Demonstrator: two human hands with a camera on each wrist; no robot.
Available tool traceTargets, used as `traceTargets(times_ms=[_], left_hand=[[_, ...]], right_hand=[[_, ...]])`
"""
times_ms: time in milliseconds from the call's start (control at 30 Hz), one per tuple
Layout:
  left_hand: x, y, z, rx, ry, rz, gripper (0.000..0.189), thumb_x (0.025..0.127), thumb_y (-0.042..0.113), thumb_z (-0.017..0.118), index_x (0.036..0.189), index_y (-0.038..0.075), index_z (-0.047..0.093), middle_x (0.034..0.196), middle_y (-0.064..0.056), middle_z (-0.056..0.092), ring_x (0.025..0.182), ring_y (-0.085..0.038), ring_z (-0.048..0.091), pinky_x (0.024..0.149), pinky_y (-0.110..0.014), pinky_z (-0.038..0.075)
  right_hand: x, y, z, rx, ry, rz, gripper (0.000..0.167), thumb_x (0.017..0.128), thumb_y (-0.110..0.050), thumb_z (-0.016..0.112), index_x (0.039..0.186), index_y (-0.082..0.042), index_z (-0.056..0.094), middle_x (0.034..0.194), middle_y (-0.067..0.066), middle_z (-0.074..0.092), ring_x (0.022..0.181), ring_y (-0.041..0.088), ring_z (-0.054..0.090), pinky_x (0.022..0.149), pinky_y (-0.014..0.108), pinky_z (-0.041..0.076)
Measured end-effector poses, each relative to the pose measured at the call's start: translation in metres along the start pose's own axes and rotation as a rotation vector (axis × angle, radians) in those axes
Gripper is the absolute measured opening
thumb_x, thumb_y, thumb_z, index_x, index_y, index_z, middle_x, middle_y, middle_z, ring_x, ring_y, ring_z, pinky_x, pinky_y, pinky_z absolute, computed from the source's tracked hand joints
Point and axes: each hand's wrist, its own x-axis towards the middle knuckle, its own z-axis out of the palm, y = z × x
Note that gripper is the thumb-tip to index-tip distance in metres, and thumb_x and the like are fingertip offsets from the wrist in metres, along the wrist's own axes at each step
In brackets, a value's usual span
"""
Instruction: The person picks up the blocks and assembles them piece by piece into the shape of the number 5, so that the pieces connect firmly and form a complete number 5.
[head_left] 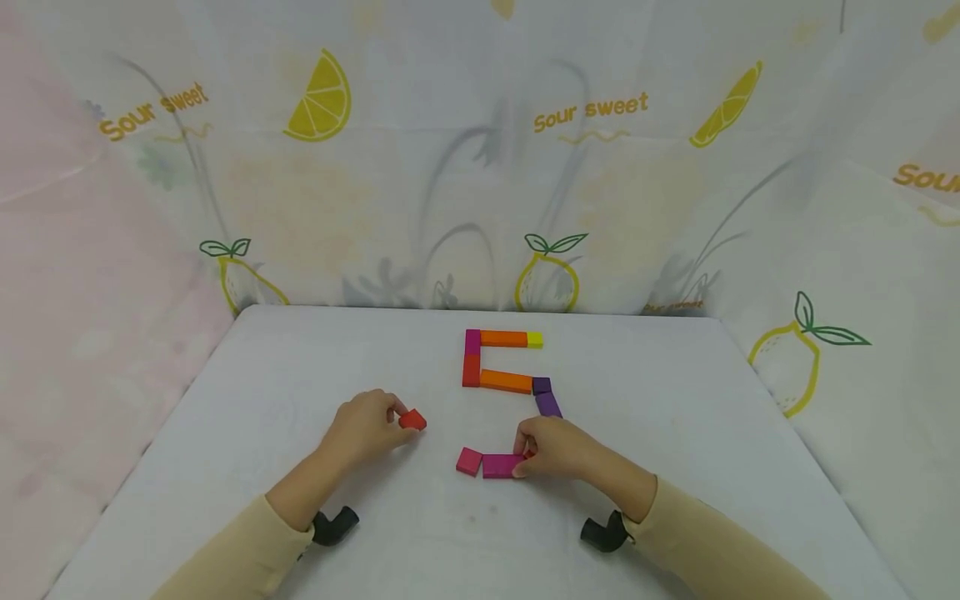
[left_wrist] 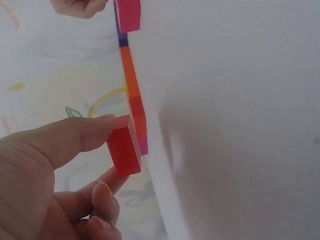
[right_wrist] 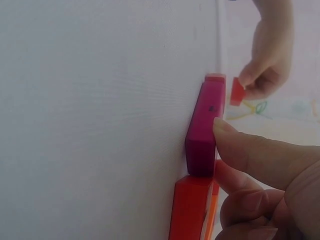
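Thumb and fingers of my left hand (head_left: 367, 425) pinch a small red block (left_wrist: 125, 145), seen close in the left wrist view, just above the table. My right hand (head_left: 558, 450) grips the right end of a magenta block (head_left: 501, 466) that lies on the table, its thumb pressed to one side. A small pinkish-red block (head_left: 469, 461) sits at that block's left end, slightly turned. At the other end stands an orange-red block (right_wrist: 190, 205), mostly hidden by my right hand in the head view. A purple block (head_left: 548, 405) slants down behind this hand.
Farther back on the white table (head_left: 337, 350), the row continues with a dark purple block (head_left: 542, 385), an orange bar (head_left: 506, 381), red (head_left: 471, 372) and magenta blocks (head_left: 472, 342), another orange bar (head_left: 503, 338) and a yellow block (head_left: 535, 340). A lemon-print cloth (head_left: 420, 208) hangs behind.
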Motion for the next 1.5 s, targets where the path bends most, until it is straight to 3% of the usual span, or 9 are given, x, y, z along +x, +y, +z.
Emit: traceTargets(times_ms=[200, 700, 1000, 1267, 1500], left_hand=[[-0.005, 0.008, 0.01, 0.008, -0.018, 0.006, 0.029, 0.078, 0.03, 0.085, 0.097, 0.01, 0.074, 0.076, 0.0, 0.055, 0.071, -0.018, 0.051, 0.06, -0.032, 0.044], [-0.011, 0.024, 0.018, 0.036, -0.078, 0.042, 0.031, 0.075, 0.03, 0.088, 0.093, 0.012, 0.07, 0.075, 0.002, 0.055, 0.073, -0.017, 0.051, 0.063, -0.033, 0.046], [-0.012, 0.024, 0.024, 0.057, -0.078, 0.075, 0.032, 0.074, 0.03, 0.088, 0.093, 0.013, 0.07, 0.073, 0.004, 0.054, 0.072, -0.016, 0.051, 0.065, -0.035, 0.044], [-0.007, 0.019, 0.023, 0.011, -0.137, 0.134, 0.036, 0.077, 0.027, 0.087, 0.109, 0.017, 0.073, 0.079, 0.005, 0.054, 0.08, -0.015, 0.05, 0.069, -0.033, 0.044], [-0.003, 0.019, 0.023, -0.005, -0.146, 0.179, 0.035, 0.077, 0.026, 0.088, 0.106, 0.014, 0.073, 0.078, 0.005, 0.053, 0.079, -0.015, 0.049, 0.068, -0.032, 0.044]], right_hand=[[0.002, 0.002, 0.002, 0.011, -0.009, 0.009, 0.021, 0.079, -0.021, 0.086, 0.086, -0.016, 0.067, 0.071, -0.002, 0.055, 0.07, 0.014, 0.05, 0.061, 0.028, 0.041], [0.003, 0.004, 0.004, 0.02, -0.005, 0.02, 0.022, 0.079, -0.022, 0.087, 0.087, -0.015, 0.067, 0.071, -0.002, 0.055, 0.069, 0.015, 0.05, 0.061, 0.028, 0.042], [0.003, 0.004, 0.003, 0.015, -0.008, 0.011, 0.022, 0.079, -0.022, 0.087, 0.087, -0.016, 0.067, 0.071, -0.002, 0.055, 0.07, 0.015, 0.05, 0.061, 0.028, 0.041], [0.003, 0.004, 0.003, 0.017, -0.01, 0.004, 0.022, 0.079, -0.022, 0.087, 0.087, -0.016, 0.067, 0.071, -0.002, 0.055, 0.07, 0.014, 0.05, 0.061, 0.028, 0.041], [0.002, 0.004, 0.002, 0.009, -0.003, 0.0, 0.022, 0.079, -0.022, 0.086, 0.086, -0.015, 0.067, 0.071, -0.002, 0.055, 0.069, 0.015, 0.05, 0.061, 0.028, 0.041]])
